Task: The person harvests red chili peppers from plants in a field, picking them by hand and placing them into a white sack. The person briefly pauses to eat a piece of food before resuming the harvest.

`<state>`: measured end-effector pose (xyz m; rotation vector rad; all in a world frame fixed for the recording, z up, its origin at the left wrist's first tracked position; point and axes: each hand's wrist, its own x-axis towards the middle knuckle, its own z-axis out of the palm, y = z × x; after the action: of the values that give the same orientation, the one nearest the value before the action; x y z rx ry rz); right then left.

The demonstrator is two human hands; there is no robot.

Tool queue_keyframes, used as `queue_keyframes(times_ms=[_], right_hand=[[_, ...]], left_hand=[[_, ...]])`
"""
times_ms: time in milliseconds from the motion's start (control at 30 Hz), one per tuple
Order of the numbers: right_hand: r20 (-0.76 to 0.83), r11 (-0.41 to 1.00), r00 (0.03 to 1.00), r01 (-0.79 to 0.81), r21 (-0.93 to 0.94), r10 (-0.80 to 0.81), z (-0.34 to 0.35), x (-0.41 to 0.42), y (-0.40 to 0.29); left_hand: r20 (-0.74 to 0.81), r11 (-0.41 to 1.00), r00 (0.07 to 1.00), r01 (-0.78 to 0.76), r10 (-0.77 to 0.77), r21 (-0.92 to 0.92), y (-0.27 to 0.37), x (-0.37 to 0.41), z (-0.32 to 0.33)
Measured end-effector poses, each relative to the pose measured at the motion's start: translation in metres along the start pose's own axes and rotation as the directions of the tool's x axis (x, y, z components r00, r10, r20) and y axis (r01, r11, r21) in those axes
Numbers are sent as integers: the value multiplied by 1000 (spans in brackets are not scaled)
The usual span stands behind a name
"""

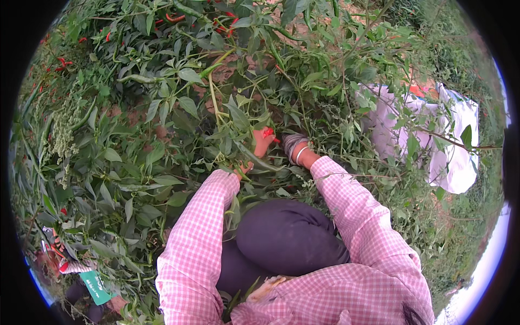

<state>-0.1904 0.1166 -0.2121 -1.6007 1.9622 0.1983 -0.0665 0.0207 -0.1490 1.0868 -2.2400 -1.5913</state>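
My left hand (262,145) reaches in among the chili pepper plants, partly covered by leaves. Its fingers are closed around red chili peppers (268,133). Just to the right is my right hand (293,144), wrapped in a grey striped glove or cloth, with a pale bangle (300,153) at the wrist. The fingers of that hand point down into the foliage and cannot be made out. A long green chili pepper (260,159) hangs in front of my left wrist. Leafy stems (214,95) rise just beyond both hands.
A white sack (453,162) stands at the right behind thin weed stems (443,138). More red chili peppers (63,63) show at the upper left. At the lower left a person (77,266) is partly visible beside a green printed bag (96,286). My dark-clothed knee (288,235) is below my hands.
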Motion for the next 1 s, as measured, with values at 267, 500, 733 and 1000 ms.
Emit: queue_keyframes(times_ms=[267,500,733,1000], right_hand=[[-146,994,985,100,37,-94,-43,-16,-19],[344,922,889,364,-130,-302,-36,-27,14],[72,992,993,101,-75,-96,-26,-35,3],[-400,946,891,-87,313,214,-46,-51,-6]], left_hand=[[89,697,954,272,-287,-663,-13,-11,-28],[597,627,763,597,-248,-501,-39,-14,1],[485,957,856,-265,177,119,-91,-43,-24],[327,985,942,-25,80,-170,-17,-60,-65]])
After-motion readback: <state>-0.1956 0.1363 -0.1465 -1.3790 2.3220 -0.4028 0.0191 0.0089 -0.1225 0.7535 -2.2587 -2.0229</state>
